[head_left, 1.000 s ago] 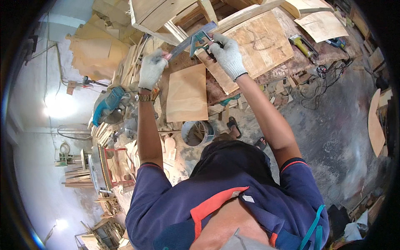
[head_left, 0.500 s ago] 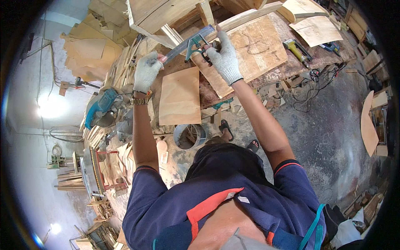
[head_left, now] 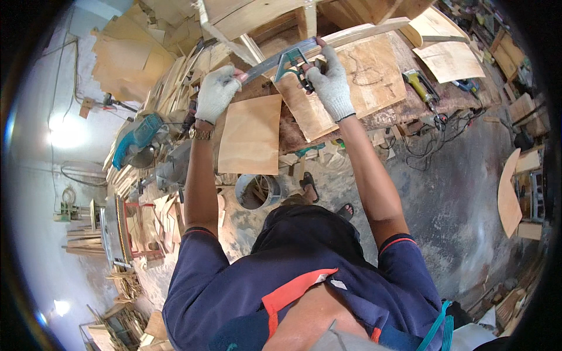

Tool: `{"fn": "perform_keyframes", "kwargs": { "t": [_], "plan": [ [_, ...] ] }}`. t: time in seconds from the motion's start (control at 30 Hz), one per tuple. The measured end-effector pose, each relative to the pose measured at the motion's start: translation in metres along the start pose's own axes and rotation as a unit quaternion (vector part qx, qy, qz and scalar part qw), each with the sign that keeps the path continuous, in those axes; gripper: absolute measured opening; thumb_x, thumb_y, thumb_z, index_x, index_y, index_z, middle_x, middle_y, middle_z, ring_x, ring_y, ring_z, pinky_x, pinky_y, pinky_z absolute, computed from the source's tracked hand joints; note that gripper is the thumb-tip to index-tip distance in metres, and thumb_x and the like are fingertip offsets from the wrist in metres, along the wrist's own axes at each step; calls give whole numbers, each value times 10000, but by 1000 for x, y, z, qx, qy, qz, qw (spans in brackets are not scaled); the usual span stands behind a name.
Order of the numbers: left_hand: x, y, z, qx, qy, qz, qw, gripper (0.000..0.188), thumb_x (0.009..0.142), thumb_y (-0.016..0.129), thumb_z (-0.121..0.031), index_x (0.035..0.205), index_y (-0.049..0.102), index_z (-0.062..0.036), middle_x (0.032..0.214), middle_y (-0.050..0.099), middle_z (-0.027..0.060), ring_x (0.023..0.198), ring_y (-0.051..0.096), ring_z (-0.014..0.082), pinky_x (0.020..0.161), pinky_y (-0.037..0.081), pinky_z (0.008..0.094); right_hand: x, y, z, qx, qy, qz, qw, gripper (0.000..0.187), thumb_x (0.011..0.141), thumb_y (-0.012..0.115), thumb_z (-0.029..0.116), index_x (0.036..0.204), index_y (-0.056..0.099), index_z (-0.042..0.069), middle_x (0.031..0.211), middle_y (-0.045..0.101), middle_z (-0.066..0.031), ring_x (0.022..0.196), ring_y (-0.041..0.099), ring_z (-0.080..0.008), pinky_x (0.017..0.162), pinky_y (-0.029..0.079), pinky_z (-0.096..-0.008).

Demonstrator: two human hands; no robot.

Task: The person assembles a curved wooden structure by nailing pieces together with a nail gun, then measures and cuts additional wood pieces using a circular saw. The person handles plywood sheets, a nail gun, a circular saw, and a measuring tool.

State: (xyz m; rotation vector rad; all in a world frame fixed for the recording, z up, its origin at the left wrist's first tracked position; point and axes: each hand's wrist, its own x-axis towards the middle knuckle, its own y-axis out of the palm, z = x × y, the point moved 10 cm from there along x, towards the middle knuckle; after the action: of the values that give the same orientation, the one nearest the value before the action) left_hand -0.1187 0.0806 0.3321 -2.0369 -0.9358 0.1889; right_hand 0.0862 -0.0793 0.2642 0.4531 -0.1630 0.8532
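Square [head_left: 268,64] not yet set down: L hand [head_left: 218,93] pinching one end, R hand [head_left: 331,88] gripping other; ply sheet [head_left: 380,79] alr. w/ curved lines, rest unclear.

- Two gloved hands: left hand [head_left: 218,93] at 11 o'clock, right hand [head_left: 331,86] at 1.
- One combination square [head_left: 291,63], at 12 o'clock.
- One wristwatch [head_left: 201,134], at 10 o'clock.
- Two power tools at 2 o'clock: one yellow-green tool [head_left: 419,86], one blue tool [head_left: 466,86].
- One blue saw [head_left: 136,137], at 10 o'clock.
- One bucket [head_left: 274,188], near the middle, toward 8 o'clock.
- Two dark sandals, near the middle, toward 4 o'clock: one nearer sandal [head_left: 311,187], one farther sandal [head_left: 346,212].
- Two bright lights: upper light [head_left: 66,133] at 9 o'clock, lower light [head_left: 61,308] at 8.
- One curved wooden piece [head_left: 509,196], at 3 o'clock.
- Wood scraps [head_left: 126,285] at 8 o'clock: too jumbled to count.
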Motion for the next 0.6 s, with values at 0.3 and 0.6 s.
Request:
{"fn": "perform_keyframes", "kwargs": {
  "t": [0.3,0.6],
  "plan": [
    [-1,2,-7,-7,28,-5,1000,285,956,695,-273,1012,700,6,734,654,28,679,600,93,646,468,260,-1,2,0,32,23,21,999,660,940,622,4,1540,366,106,811,573,-17,585,601,-105,458,494,-259],
    [-11,12,8,-64,40,-3,997,261,948,717,-245,1014,699,6,813,677,23,710,621,104,659,495,271,-10,4,0,-1,24,28,999,663,925,601,-7,1535,354,74,819,564,-19,608,627,-114,472,496,-250]
  ]
}}
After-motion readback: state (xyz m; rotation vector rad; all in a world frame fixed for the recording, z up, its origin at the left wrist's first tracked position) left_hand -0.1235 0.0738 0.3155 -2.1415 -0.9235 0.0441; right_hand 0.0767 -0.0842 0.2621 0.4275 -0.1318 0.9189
